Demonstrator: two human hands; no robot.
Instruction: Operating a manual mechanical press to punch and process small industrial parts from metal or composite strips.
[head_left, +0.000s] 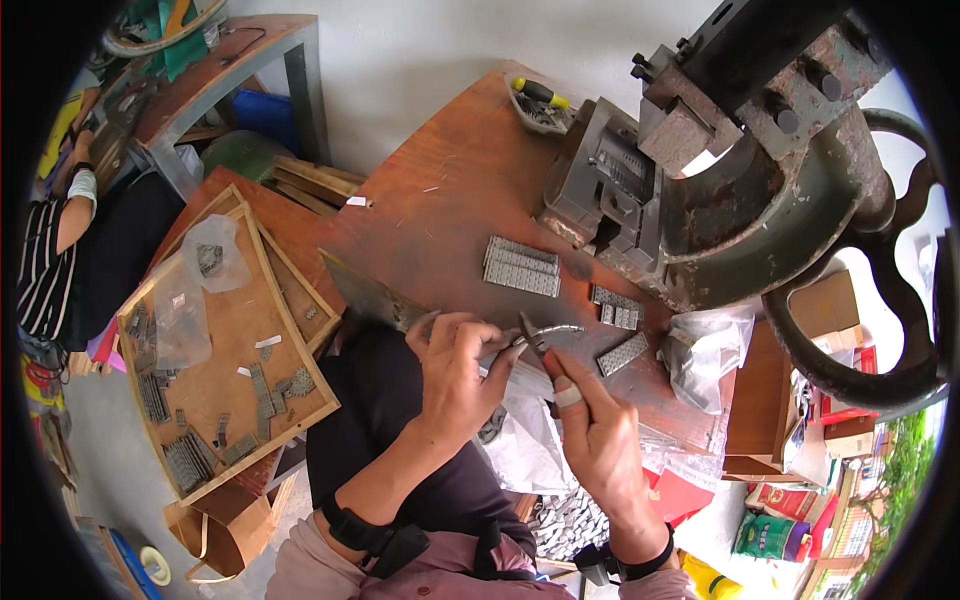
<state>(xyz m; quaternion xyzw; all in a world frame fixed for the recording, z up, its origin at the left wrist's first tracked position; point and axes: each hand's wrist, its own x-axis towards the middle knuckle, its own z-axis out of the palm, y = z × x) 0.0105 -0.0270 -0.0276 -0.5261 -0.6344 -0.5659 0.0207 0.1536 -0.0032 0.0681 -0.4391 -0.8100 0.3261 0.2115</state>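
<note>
So there's a thin bent strip of bright metal (556,331), slightly curved, lying roughly level and sticking out rightward just past the left hand's fingertips (512,345), which pinch its near end. Crossing under it is a small dark pointed tool (531,334), tilted upright, its tip just above the right hand's taped index finger (566,392).

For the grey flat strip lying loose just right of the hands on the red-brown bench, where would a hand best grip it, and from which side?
The grey strip lies flat and tilted, apart from the other pieces, with bare bench around it. Probably best pinched across its two long edges near the middle, coming from above. The right hand is nearest; the plastic bag crowds its right end.
</note>
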